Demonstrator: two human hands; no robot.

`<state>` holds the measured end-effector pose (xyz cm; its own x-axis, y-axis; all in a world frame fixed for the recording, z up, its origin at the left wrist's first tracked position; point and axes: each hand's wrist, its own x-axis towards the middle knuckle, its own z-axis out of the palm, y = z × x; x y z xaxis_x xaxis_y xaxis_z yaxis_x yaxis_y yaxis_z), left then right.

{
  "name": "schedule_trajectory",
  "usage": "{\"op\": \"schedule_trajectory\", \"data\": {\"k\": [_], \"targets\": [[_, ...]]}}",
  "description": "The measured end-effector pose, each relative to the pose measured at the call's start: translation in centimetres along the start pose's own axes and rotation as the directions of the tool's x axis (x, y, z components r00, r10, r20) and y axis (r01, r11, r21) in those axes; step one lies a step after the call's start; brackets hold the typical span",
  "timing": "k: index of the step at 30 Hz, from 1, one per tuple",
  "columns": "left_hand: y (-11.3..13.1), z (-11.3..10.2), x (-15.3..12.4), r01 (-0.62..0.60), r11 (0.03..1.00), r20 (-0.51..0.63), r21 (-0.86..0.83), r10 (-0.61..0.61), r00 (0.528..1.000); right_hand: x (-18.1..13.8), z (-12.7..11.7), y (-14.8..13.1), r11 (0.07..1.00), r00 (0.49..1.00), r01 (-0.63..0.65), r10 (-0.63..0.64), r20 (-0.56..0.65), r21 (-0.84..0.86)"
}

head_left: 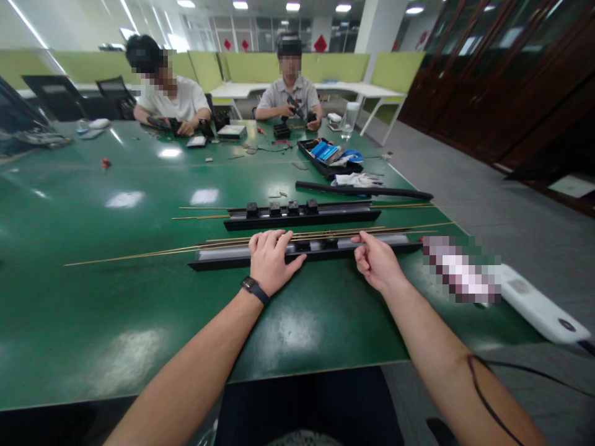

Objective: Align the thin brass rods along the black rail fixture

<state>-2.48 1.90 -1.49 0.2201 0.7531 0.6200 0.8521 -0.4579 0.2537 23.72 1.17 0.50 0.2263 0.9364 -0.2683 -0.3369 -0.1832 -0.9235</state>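
Green table [139,328]; nearer channel [223,262] under left hand [273,259], thumb spread; right hand [377,261] curled at it; grips unclear

The left hand [272,260] covers a stretch of the near black channel [223,262] and its gold rods [139,255]; whether the curled fingers [362,257] of the right hand [377,260] grip a rod cannot be told. Pixelation masks an object [460,272] beside the white device [539,303], whose cable [586,345] runs out past the right edge. The left edge crops the desk [116,322].

Here's a v. glossy, smooth green tabletop [93,310]; rods [320,235] w/ brassy sheen (metal, by the look); gloves [357,179] in matt white cloth; tall cabinets [483,80], dark polished wood, catching reflections.
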Motion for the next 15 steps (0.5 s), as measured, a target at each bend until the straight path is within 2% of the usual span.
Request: {"op": "schedule_trajectory", "data": {"k": [2,8,13,15], "targets": [[0.00,0.00,-0.01,-0.003,1.000,0.000,0.003,0.003,1.000,-0.01,-0.04,0.00,1.000,1.000,0.015,-0.015,-0.007,0.005],[0.05,-0.08,0.04,-0.008,1.000,-0.005,0.000,0.008,1.000,-0.20,0.22,0.11,0.998,0.997,0.005,0.000,0.079,-0.061],[0.07,-0.11,0.04,-0.002,1.000,-0.002,0.001,0.002,1.000,0.01,0.01,0.02,1.000,1.000,-0.004,0.005,-0.008,0.004],[0.07,-0.11,0.04,-0.005,1.000,-0.003,0.000,0.005,1.000,-0.06,-0.01,0.06,1.000,1.000,0.017,-0.017,0.010,-0.003]]}}
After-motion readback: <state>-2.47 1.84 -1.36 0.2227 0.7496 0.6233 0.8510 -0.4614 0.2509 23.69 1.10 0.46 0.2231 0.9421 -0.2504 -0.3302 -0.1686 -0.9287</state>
